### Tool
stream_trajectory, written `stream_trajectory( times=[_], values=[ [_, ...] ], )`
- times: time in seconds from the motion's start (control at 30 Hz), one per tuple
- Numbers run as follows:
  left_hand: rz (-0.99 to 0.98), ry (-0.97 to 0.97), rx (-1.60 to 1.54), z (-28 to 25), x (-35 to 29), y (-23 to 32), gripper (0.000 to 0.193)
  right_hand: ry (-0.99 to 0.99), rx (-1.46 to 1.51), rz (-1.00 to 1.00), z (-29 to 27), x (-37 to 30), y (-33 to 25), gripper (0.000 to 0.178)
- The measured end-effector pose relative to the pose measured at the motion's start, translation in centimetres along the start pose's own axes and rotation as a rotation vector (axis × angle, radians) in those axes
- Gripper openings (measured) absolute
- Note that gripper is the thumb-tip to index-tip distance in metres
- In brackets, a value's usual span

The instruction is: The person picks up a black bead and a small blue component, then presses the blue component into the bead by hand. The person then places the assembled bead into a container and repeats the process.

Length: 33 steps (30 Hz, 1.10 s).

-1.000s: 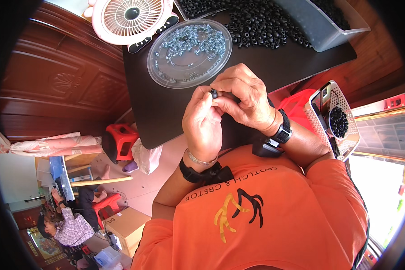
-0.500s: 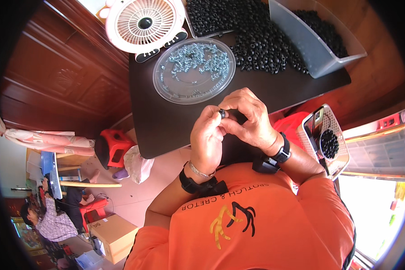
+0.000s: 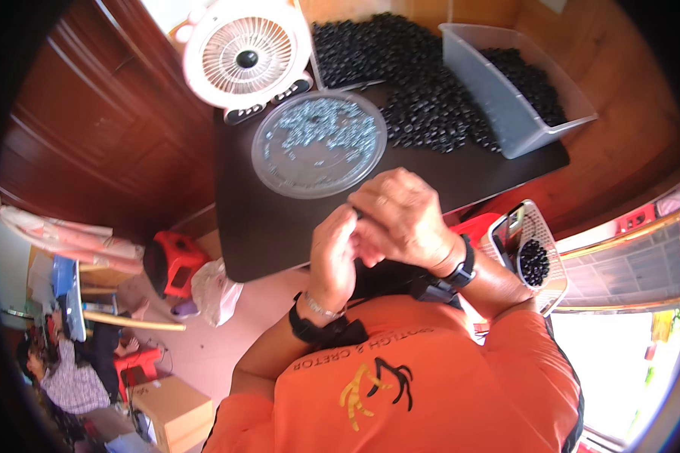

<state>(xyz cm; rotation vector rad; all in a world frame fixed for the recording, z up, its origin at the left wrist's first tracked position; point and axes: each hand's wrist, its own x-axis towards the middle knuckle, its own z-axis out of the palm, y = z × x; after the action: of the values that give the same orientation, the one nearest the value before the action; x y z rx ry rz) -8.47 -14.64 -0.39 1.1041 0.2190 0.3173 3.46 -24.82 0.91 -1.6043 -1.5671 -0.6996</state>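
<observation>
My left hand (image 3: pixel 332 253) and my right hand (image 3: pixel 404 217) meet in front of my chest, above the near edge of the black table (image 3: pixel 261 238). The left fingers and thumb are closed on a small round black part, of which only a dark sliver shows between the hands. Curled over it, the right fingers are closed too, and whatever they pinch is hidden. Beyond the hands lies a clear round plastic lid (image 3: pixel 283 180) holding many small silvery-blue metal pieces (image 3: pixel 332 124). Behind it to the right spreads a heap of small black hollow parts (image 3: pixel 431 113).
A clear plastic bin (image 3: pixel 499 113) with more black parts stands at the back right, a pink-and-white fan (image 3: pixel 247 59) at the back left. By my right arm is a perforated basket (image 3: pixel 555 283) with a container of black parts. A red stool (image 3: pixel 177 264) and another person (image 3: pixel 75 377) are left.
My right hand has rolled over the small black part, covering most of it. Both hands have stayed together. The whole view has shifted a little.
</observation>
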Motion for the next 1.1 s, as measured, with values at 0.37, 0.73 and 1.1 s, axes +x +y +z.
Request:
stream_trajectory(
  times=[0.37, 0.73, 1.1],
  values=[
    [-0.010, 0.009, 0.059, -0.1, -0.3, 0.3, 0.039, -0.034, 0.042, 0.049, -0.3, 0.0, -0.8, 0.029],
    [0.038, -0.016, -0.042, -2.7, 0.4, 1.0, 0.032, 0.373, -0.830, 0.140, -12.4, 6.2, 10.8, 0.022],
    [0.041, 0.021, -0.043, -3.6, 0.1, 1.3, 0.030, -0.281, -0.207, 0.401, -0.1, 6.2, 17.8, 0.016]
  ],
)
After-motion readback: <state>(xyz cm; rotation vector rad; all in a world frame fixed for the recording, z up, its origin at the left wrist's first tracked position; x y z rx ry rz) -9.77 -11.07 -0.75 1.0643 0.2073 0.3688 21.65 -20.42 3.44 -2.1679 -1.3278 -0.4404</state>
